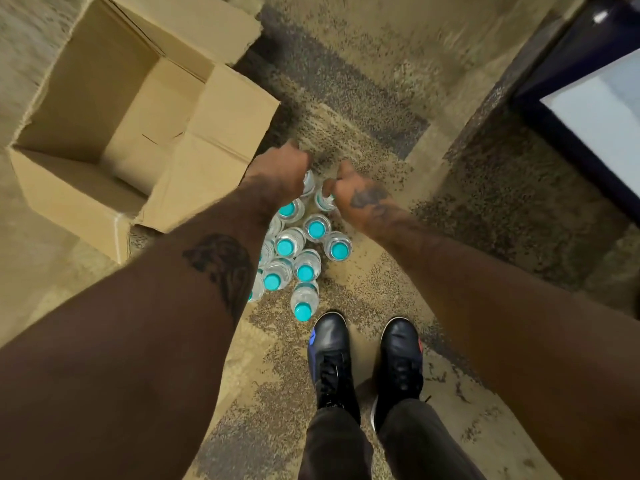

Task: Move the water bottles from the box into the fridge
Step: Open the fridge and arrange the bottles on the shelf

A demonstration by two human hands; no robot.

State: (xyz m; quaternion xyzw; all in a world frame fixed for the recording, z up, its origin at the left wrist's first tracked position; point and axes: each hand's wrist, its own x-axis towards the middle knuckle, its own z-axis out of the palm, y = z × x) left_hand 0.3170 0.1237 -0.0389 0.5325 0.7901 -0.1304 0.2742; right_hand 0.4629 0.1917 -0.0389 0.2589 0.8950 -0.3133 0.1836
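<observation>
Tan carpet (363, 36), dark speckled patches (349, 109), warm dim light

free: bare carpet (346, 81) upper centre | blocked: box (104, 133) upper left, water bottles (304, 244) centre, shoes (332, 341) lower centre | upper right: probably fridge (602, 112), blurred

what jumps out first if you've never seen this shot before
A cluster of teal-capped water bottles stands on the carpet at centre, with the left hand and right hand curled at the farthest ones. The cardboard box sits open at upper left, with no bottles showing inside.
</observation>
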